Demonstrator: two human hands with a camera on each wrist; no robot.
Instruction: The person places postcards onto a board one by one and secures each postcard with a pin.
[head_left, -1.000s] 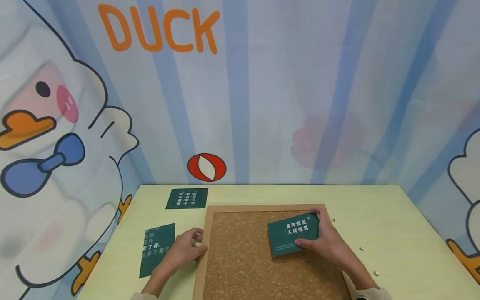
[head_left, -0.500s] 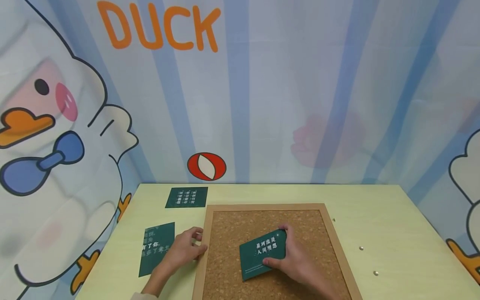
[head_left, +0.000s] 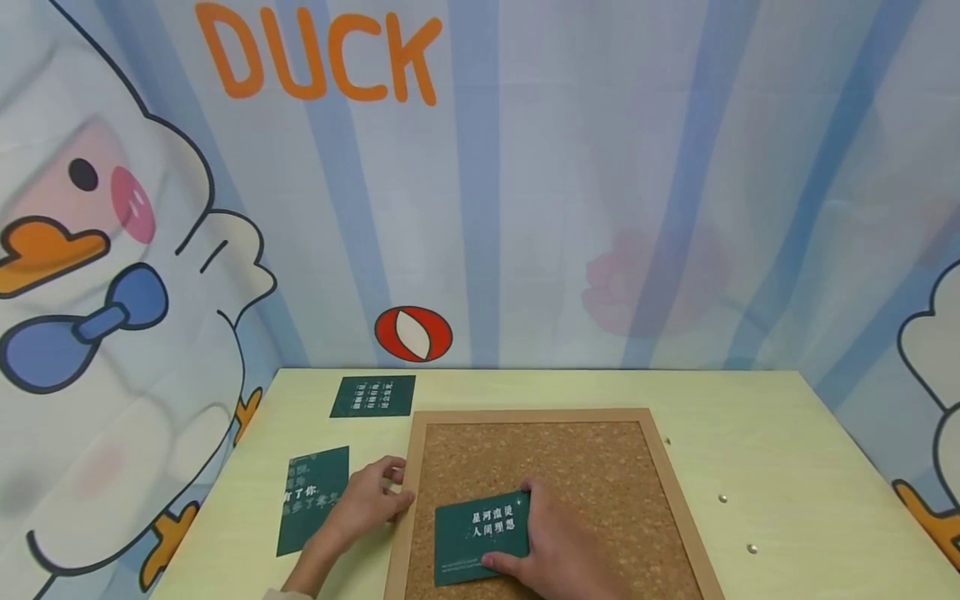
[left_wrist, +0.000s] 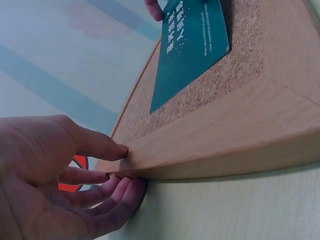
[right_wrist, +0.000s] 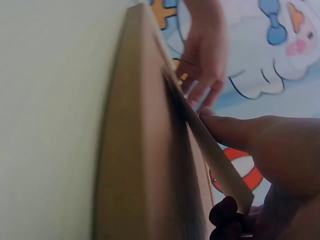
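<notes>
Green card (head_left: 477, 540): over the left half of the board (head_left: 555, 454), tilted, right end raised; contact with the cork at its left end cannot be told.
Right grip: right hand (head_left: 564, 557) closed on the card's right end, thumb on the printed face.
Left grip: left hand (head_left: 367, 503) holds the board's left edge, thumb on top, bent fingers against the outer side.
Loose cards: side card (head_left: 315, 502) near the worktop's (head_left: 817, 450) left edge; rear card (head_left: 373, 396) near its back edge.
Studs (head_left: 723, 498): three, right of the board.
</notes>
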